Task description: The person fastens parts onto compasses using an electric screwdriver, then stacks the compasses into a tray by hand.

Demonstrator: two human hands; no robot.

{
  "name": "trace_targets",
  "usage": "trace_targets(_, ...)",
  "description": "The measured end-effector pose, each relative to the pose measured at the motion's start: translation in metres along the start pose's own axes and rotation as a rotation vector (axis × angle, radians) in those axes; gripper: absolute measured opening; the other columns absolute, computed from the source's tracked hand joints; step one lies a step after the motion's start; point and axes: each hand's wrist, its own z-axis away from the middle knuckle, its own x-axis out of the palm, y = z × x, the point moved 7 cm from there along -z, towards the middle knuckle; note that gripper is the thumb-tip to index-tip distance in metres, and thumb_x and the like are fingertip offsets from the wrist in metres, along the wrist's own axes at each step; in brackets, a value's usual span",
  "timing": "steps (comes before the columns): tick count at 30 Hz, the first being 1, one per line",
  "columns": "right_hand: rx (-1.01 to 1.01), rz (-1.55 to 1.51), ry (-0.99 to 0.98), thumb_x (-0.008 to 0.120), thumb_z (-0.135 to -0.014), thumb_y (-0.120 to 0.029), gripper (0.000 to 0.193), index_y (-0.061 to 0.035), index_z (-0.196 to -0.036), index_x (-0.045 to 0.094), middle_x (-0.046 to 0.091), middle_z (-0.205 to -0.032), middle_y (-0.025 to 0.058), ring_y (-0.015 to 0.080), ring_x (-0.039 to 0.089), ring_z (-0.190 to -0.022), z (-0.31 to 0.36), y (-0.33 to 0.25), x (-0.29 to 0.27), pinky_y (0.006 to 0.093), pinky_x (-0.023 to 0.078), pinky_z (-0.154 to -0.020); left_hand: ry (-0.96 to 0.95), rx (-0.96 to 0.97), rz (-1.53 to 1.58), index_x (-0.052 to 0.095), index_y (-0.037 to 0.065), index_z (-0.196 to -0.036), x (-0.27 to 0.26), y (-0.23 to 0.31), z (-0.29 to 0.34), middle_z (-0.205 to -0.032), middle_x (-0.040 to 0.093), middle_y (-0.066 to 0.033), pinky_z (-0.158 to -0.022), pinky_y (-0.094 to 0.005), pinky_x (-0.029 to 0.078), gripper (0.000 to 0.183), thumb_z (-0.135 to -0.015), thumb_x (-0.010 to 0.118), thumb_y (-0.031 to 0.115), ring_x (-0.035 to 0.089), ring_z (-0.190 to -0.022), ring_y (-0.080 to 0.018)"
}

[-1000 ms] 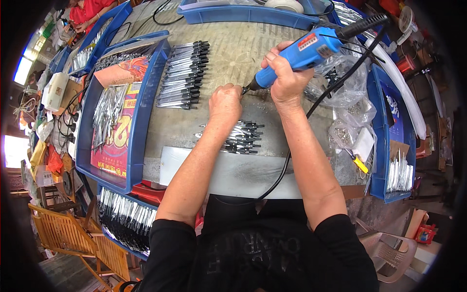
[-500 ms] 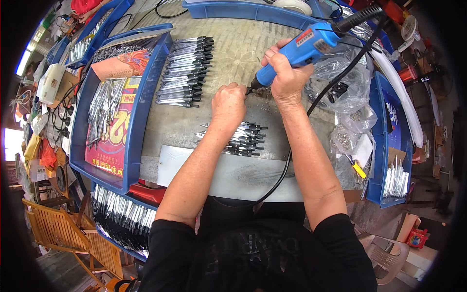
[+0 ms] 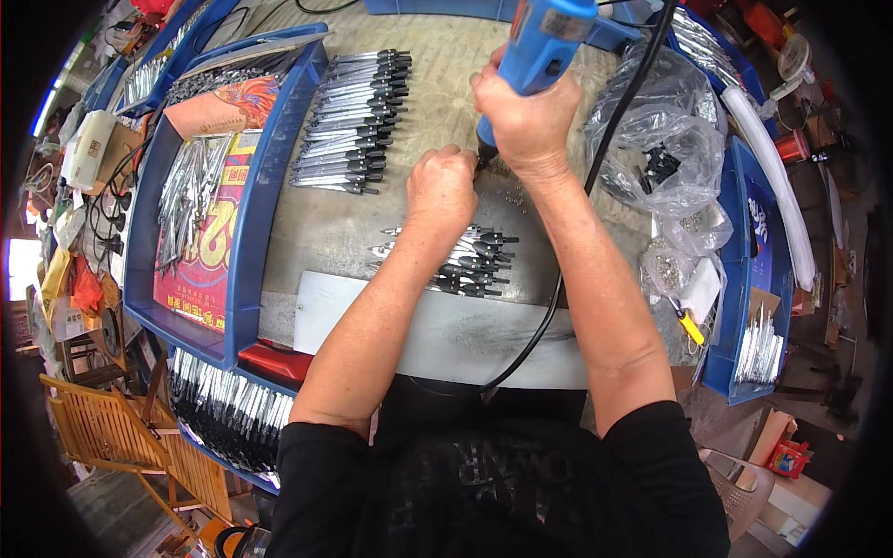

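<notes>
My right hand [image 3: 528, 119] is wrapped round a blue electric screwdriver [image 3: 539, 56], which stands nearly upright with its nose pointing down. Against that nose, my left hand [image 3: 442, 191] is a closed fist; what its fingers pinch is hidden from above. Tiny metal screws [image 3: 512, 193] lie scattered on the table just right of the tool's tip. Below my left hand rests a small pile of slim silver-and-black metal pieces [image 3: 474, 265]. A longer stack of similar silver-and-black pieces [image 3: 349, 121] lies in a row farther left.
At left, a blue tray [image 3: 251, 232] holds loose silver parts on printed card. A black cable [image 3: 549, 316] crosses the table beside my right forearm. Clear plastic bags [image 3: 670, 139], a yellow-handled tool [image 3: 690, 327] and another blue tray [image 3: 721, 358] are at right. A grey plate [image 3: 419, 339] lines the near edge.
The screwdriver has swung from a slant toward upright, my right hand moving up and left with it. My left hand stays closed at its tip. The whole view has shifted slightly.
</notes>
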Motion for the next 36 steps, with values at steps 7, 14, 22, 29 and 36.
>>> trace_targets(7, 0.081, -0.08, -0.068, 0.065, -0.064, -0.003, 0.02, -0.0002, -0.081, 0.054, 0.055, -0.069, 0.0021, 0.0091, 0.053, -0.06, 0.009, -0.002, 0.004, 0.0232, 0.044, -0.054, -0.032, 0.004, 0.054, 0.059, 0.004, -0.072, 0.003, -0.005, 0.003, -0.078, 0.058, -0.0123, -0.069, -0.0417, 0.046, 0.01, -0.066, 0.054, -0.001, 0.056, -0.079, -0.0316)
trace_targets(14, -0.062, -0.363, 0.129, 0.063, -0.065, 0.0, 0.026, 0.0018, -0.087, 0.05, 0.053, -0.071, 0.0071, 0.014, 0.054, -0.059, 0.02, -0.049, -0.04, 0.026, 0.045, -0.052, -0.023, 0.071, 0.088, 0.058, 0.002, -0.073, -0.007, -0.009, 0.0, -0.075, 0.058, -0.0134, -0.065, -0.0409, 0.044, 0.008, -0.069, 0.061, 0.008, 0.056, -0.075, -0.0323)
trace_targets(22, 0.044, -0.477, 0.224, 0.061, -0.063, 0.0, 0.03, 0.0026, -0.089, 0.047, 0.052, -0.072, 0.0077, 0.0143, 0.054, -0.059, 0.037, -0.045, -0.075, 0.0285, 0.049, -0.053, -0.133, 0.272, 0.015, 0.057, 0.004, -0.074, -0.024, 0.011, 0.016, -0.074, 0.057, -0.0101, -0.066, -0.039, 0.044, 0.011, -0.068, 0.064, 0.011, 0.056, -0.076, -0.0293)
trace_targets(29, 0.063, -0.447, 0.253, 0.06, -0.063, 0.0, 0.03, 0.0026, -0.09, 0.048, 0.052, -0.073, 0.0084, 0.0157, 0.054, -0.059, 0.044, -0.04, -0.084, 0.0294, 0.049, -0.052, -0.158, 0.32, -0.052, 0.057, 0.004, -0.072, -0.013, 0.009, 0.025, -0.072, 0.056, -0.009, -0.065, -0.0386, 0.044, 0.009, -0.07, 0.062, 0.011, 0.055, -0.075, -0.0281)
trace_targets(36, 0.06, -0.473, 0.246, 0.06, -0.063, 0.0, 0.03, 0.0026, -0.091, 0.048, 0.053, -0.073, 0.0089, 0.0155, 0.054, -0.059, 0.046, -0.038, -0.084, 0.0294, 0.049, -0.053, -0.127, 0.346, -0.035, 0.057, 0.004, -0.071, -0.014, 0.011, 0.025, -0.071, 0.056, -0.0081, -0.063, -0.0379, 0.044, 0.007, -0.07, 0.061, 0.01, 0.055, -0.074, -0.0276)
